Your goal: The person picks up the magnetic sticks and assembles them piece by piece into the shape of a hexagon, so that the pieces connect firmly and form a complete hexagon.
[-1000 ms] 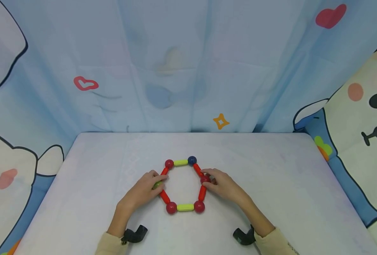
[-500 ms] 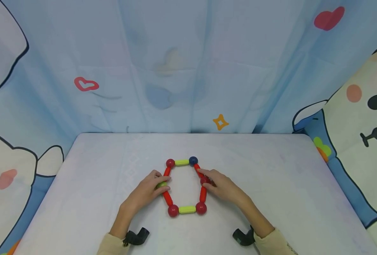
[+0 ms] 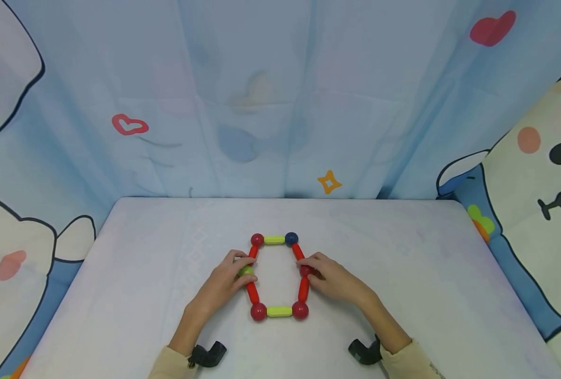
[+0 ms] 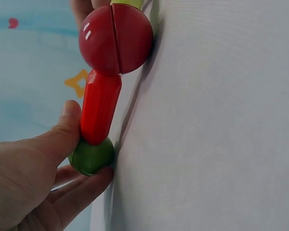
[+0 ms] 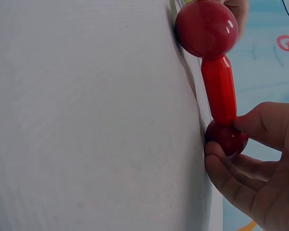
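Note:
A six-sided ring of balls and rods lies on the white table. My left hand (image 3: 227,276) pinches the green ball (image 4: 91,156) at the ring's left corner, thumb on the near side. Opposite it, my right hand (image 3: 334,276) holds the red ball (image 5: 226,138) at the right corner between thumb and fingers. Red rods (image 3: 304,289) form the slanting sides. A yellow-green rod (image 3: 274,240) at the far end joins a red ball (image 3: 257,240) and a blue ball (image 3: 292,239). At the near end, another yellow-green rod (image 3: 279,311) links two larger-looking red balls (image 3: 258,311).
The white-covered table (image 3: 427,252) spreads around the ring. A blue curtain (image 3: 280,105) with cartoon prints hangs behind its far edge and along the sides. Each wrist carries a black camera mount (image 3: 208,354).
My left hand has moved right with the green ball, while the right hand stays almost in place. The ring has become narrower across its middle, and its ends have shifted slightly right.

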Available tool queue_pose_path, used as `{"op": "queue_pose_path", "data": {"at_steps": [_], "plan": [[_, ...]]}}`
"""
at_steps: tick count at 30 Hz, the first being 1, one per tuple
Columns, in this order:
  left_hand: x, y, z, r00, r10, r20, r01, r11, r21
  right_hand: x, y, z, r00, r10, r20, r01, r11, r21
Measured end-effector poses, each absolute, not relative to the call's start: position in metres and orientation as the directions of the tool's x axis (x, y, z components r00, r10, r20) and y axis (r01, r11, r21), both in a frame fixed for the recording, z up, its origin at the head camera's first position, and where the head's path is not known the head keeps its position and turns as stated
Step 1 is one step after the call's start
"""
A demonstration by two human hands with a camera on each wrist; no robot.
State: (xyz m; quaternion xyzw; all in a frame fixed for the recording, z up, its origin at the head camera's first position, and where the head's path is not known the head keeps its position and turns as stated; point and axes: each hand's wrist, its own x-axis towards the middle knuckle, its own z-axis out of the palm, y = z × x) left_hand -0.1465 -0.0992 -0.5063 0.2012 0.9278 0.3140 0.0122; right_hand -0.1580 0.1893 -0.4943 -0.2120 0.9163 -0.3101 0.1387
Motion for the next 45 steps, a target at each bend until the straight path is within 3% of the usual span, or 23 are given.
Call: {"op": "queue_pose_path", "data": {"at_steps": [5,13,34,45], "plan": [[-0.1467,-0.1027,-0.5047,-0.904,0.415,0.100,0.385,0.690,0.613,-0.1593,0.1920,-0.4919,-0.857,-0.501,-0.123,-0.330,0.715,-0.617],[-0.1490,-0.1048,-0.5068,-0.832,0.544,0.106,0.501,0.656,0.564,-0.1598,0.1936,-0.4924,-0.846,-0.517,-0.130,-0.357,0.730,-0.583],[-0.1517,-0.1043,-0.5075,-0.828,0.559,0.041,0.472,0.656,0.589,-0.1613,0.1917,-0.4907,-0.837,-0.503,-0.216,-0.326,0.775,-0.542],[-0.1490,-0.1089,-0.5101,-0.835,0.544,0.082,0.477,0.642,0.600,-0.1587,0.1921,-0.4926,-0.823,-0.538,-0.181,-0.370,0.750,-0.549]]}}
